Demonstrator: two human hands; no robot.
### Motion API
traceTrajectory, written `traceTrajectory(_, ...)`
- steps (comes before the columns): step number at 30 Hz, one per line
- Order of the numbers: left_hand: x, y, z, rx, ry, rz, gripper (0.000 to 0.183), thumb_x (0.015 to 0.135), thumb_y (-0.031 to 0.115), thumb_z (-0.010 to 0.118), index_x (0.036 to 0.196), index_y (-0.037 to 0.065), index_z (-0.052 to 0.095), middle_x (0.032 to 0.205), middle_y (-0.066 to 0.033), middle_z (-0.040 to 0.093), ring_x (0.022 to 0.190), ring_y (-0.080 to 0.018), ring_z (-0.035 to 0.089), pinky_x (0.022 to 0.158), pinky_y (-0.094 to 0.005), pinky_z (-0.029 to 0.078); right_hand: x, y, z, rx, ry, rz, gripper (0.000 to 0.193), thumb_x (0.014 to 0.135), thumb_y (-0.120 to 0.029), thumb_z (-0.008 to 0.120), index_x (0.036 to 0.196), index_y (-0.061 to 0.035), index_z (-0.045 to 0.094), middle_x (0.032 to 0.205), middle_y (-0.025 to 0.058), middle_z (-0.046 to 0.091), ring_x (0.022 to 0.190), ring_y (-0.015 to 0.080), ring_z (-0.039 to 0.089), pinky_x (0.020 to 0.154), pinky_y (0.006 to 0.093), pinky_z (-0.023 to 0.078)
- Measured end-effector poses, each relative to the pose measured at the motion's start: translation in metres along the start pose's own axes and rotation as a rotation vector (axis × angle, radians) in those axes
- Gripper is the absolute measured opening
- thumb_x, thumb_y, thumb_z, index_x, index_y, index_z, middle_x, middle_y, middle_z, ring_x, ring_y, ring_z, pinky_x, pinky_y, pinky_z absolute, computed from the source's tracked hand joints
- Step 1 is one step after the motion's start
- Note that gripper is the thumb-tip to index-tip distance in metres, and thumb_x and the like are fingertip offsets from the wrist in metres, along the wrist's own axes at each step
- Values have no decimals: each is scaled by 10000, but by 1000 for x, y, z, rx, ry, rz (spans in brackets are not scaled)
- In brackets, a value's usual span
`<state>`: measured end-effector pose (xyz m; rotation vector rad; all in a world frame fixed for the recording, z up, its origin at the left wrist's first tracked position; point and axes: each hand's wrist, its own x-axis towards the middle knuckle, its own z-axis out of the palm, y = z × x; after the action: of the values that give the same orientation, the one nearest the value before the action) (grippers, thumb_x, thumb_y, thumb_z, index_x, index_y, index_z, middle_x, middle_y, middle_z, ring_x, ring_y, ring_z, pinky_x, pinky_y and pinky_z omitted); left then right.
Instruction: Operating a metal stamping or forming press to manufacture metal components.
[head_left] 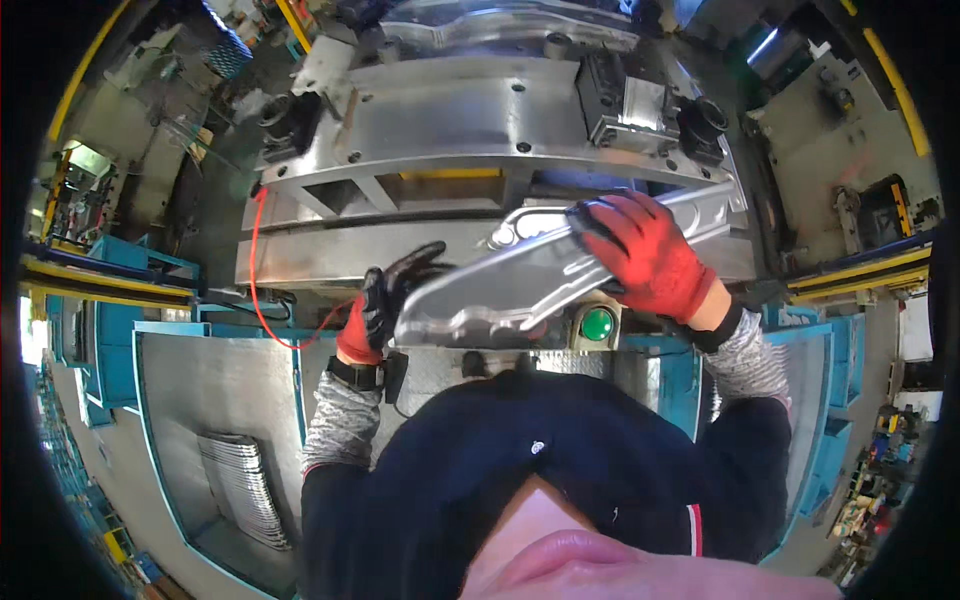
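A long stamped sheet-metal panel [490, 290] is held tilted in front of me, its right end higher than its left. My right hand [645, 250], in a red glove with black fingertips, is closed over the panel's upper edge toward its right end. At the lower left end is my left hand [385, 300], in a red and black glove, its fingers stretched out and apart beside the panel. Whether the left palm touches the metal I cannot tell. Shiny metal with rounded openings [525, 226] shows just behind the panel's upper edge.
A heavy steel press die [440, 115] spans the far side. Below the panel sits a green push button [597, 324]. A red cable [256, 290] loops down at left. Stacked metal panels [243, 490] lie in the blue-edged bin [165, 420] at lower left.
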<state>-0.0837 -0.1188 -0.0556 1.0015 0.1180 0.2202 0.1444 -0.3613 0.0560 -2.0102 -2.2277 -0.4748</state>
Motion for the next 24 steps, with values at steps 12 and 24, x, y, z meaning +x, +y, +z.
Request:
traceTrajectory(12,-15,30,24,204,256,-229,327,776,37,581,1097,-5,533,948,-52,612,867,-133,576,777,-245,445,132,20,25,-140,103,-407,593,610,-159,639,1174,-107,466,1227,108,447,1165,276,398,1010,448,282)
traceTrajectory(24,16,5,47,431,101,306,249,851,130,499,1061,4,544,1000,-95,593,879,-173,594,756,-301,486,62,-44,90,1434,539,462,401,866,-190,522,1224,-35,428,1087,60,548,910,121,529,769,235,425)
